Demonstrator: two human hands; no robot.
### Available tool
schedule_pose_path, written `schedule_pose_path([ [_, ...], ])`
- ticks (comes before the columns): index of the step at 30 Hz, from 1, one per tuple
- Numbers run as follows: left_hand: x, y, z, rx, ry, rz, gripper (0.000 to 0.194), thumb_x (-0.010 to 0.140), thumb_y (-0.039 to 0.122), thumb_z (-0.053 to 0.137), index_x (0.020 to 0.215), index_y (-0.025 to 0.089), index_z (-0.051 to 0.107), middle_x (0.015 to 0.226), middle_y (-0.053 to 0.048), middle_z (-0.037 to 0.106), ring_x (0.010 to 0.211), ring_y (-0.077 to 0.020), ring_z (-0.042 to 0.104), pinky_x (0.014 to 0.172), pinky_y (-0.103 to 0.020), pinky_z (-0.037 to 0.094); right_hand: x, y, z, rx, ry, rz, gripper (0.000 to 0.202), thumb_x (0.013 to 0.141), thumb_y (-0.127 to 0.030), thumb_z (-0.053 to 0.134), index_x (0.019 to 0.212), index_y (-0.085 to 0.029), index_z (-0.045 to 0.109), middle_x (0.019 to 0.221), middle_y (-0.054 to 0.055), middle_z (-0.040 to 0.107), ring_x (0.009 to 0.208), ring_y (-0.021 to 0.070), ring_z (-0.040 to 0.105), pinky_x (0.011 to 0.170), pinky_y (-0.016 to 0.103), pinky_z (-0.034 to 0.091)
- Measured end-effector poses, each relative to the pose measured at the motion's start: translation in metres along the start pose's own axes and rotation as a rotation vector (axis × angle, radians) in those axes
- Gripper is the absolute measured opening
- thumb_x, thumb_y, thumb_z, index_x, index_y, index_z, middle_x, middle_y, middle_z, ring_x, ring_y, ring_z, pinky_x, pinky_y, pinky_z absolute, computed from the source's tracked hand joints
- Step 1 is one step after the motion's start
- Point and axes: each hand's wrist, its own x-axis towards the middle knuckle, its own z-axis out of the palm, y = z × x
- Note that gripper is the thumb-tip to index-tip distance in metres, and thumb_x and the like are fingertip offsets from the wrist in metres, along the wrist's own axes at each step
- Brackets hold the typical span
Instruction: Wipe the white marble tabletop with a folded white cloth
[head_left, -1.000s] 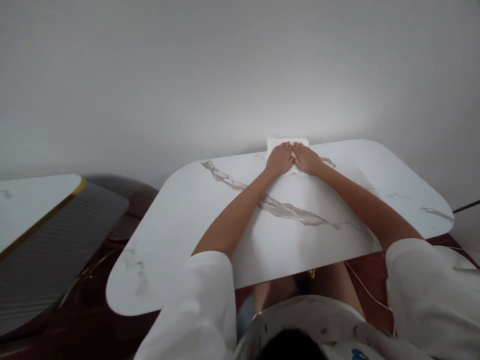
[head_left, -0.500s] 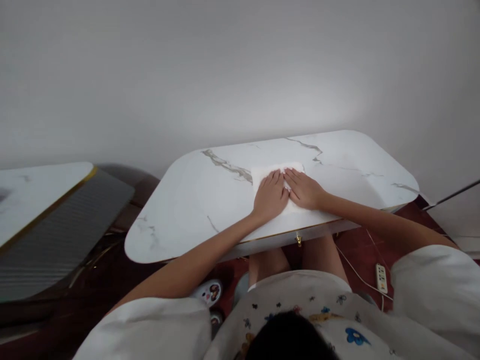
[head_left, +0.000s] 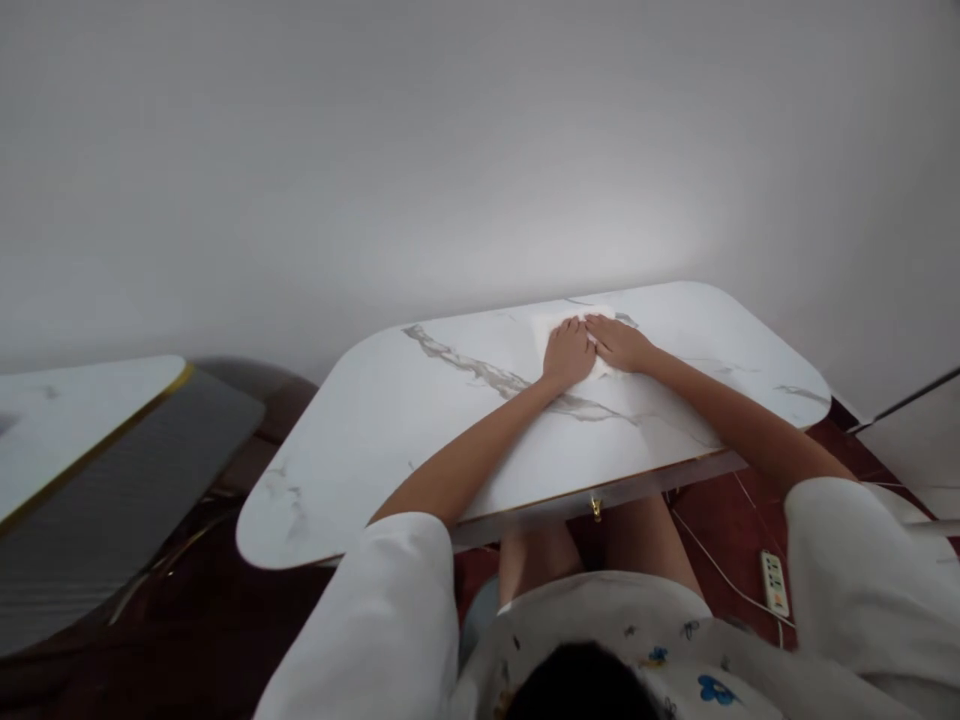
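My left hand (head_left: 570,352) lies flat on a white cloth (head_left: 547,328), fingers stretched toward the wall. Beside it my right hand (head_left: 621,343) presses on the same cloth, its fingers reaching left until the fingertips of both hands nearly meet. Under them the cloth rests on a white marble-patterned tabletop (head_left: 360,440) with grey veins, near its back edge. Much of the cloth is hidden by the hands, and whether any of it is pinched does not show.
A plain wall (head_left: 450,150) stands right behind the tabletop. At the left is another marble-topped piece (head_left: 90,400) with a ribbed grey side. A gold knob (head_left: 596,509) sits on the table's front. A power strip (head_left: 775,584) with cords lies on the red floor.
Both hands have slid the cloth away from me, from mid-table toward the back edge and slightly right. More grey veining shows in front of them. The view has shifted a little.
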Motion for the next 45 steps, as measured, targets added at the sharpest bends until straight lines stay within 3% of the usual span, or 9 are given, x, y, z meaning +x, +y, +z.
schedule_pose_path([
  [4, 0.040, -0.035, 0.014, 0.052, -0.011, 0.014, 0.048, 0.092, 0.019, 0.032, 0.136, 0.002, 0.043, 0.143, -0.017, 0.044, 0.134, -0.0254, 0.036, 0.111, -0.036, 0.026, 0.051, 0.029, 0.020, 0.027, 0.005, -0.007, 0.057, 0.090, -0.029, 0.030, 0.141, -0.007, 0.038, 0.149, 0.013, 0.036, 0.139, 0.0261, 0.031, 0.115, 0.046, 0.026],
  [8, 0.075, -0.054, 0.026, 0.072, 0.007, 0.044, 0.049, 0.092, 0.019, 0.031, 0.137, 0.000, 0.041, 0.143, -0.018, 0.043, 0.133, -0.0260, 0.036, 0.111, -0.036, 0.026, 0.079, 0.055, 0.030, 0.040, 0.002, 0.021, 0.058, 0.089, -0.029, 0.029, 0.142, -0.006, 0.038, 0.150, 0.013, 0.035, 0.139, 0.0249, 0.030, 0.115, 0.044, 0.025],
  [13, 0.114, -0.046, 0.039, 0.050, 0.007, 0.103, 0.046, 0.092, 0.019, 0.032, 0.133, 0.002, 0.046, 0.137, -0.017, 0.049, 0.129, -0.0261, 0.042, 0.108, -0.037, 0.030, 0.083, 0.084, 0.024, -0.001, -0.040, 0.123, 0.060, 0.088, -0.027, 0.027, 0.142, -0.002, 0.036, 0.150, 0.014, 0.035, 0.140, 0.0223, 0.029, 0.117, 0.038, 0.022],
  [17, 0.122, -0.022, 0.043, 0.008, -0.008, 0.125, 0.047, 0.092, 0.019, 0.033, 0.135, 0.003, 0.045, 0.141, -0.017, 0.046, 0.132, -0.0257, 0.039, 0.109, -0.037, 0.028, 0.058, 0.093, 0.013, -0.012, -0.025, 0.179, 0.059, 0.089, -0.028, 0.026, 0.142, -0.002, 0.036, 0.149, 0.015, 0.035, 0.139, 0.0251, 0.030, 0.116, 0.042, 0.024],
  [25, 0.059, 0.042, 0.026, -0.047, -0.010, 0.184, 0.050, 0.093, 0.021, 0.032, 0.137, 0.000, 0.040, 0.145, -0.018, 0.040, 0.135, -0.0262, 0.034, 0.111, -0.038, 0.025, -0.035, 0.065, -0.013, -0.056, 0.005, 0.183, 0.060, 0.094, -0.036, 0.020, 0.145, -0.008, 0.033, 0.151, 0.011, 0.033, 0.141, 0.0265, 0.024, 0.116, 0.048, 0.025],
  [31, -0.020, 0.075, -0.004, -0.112, -0.083, 0.127, 0.054, 0.091, 0.022, 0.033, 0.140, -0.001, 0.037, 0.148, -0.017, 0.036, 0.138, -0.0270, 0.029, 0.114, -0.039, 0.021, -0.101, 0.008, -0.038, -0.024, -0.028, 0.099, 0.059, 0.096, -0.037, 0.023, 0.150, -0.015, 0.021, 0.154, 0.007, 0.027, 0.143, 0.0245, 0.019, 0.116, 0.049, 0.024],
  [37, -0.091, 0.109, -0.027, -0.261, -0.223, 0.028, 0.059, 0.087, 0.026, 0.039, 0.143, 0.008, 0.033, 0.153, -0.011, 0.029, 0.143, -0.0239, 0.022, 0.117, -0.038, 0.019, -0.169, -0.042, -0.068, 0.033, -0.054, 0.019, 0.059, 0.096, -0.034, 0.030, 0.152, -0.021, 0.015, 0.155, 0.004, 0.021, 0.143, 0.0225, 0.015, 0.116, 0.049, 0.026],
  [41, -0.100, 0.134, -0.027, -0.303, -0.247, 0.014, 0.061, 0.087, 0.029, 0.040, 0.143, 0.007, 0.033, 0.153, -0.012, 0.029, 0.143, -0.0262, 0.020, 0.117, -0.040, 0.019, -0.187, -0.029, -0.078, 0.078, -0.098, -0.015, 0.058, 0.096, -0.036, 0.032, 0.151, -0.023, 0.019, 0.155, 0.003, 0.023, 0.143, 0.0208, 0.017, 0.116, 0.047, 0.026],
  [45, -0.072, 0.145, -0.019, -0.307, -0.220, 0.010, 0.060, 0.089, 0.030, 0.036, 0.142, 0.003, 0.034, 0.152, -0.014, 0.031, 0.143, -0.0278, 0.022, 0.117, -0.043, 0.020, -0.175, 0.012, -0.072, 0.094, -0.113, -0.017, 0.056, 0.095, -0.036, 0.032, 0.149, -0.022, 0.024, 0.154, 0.003, 0.026, 0.142, 0.0196, 0.020, 0.116, 0.046, 0.026],
])
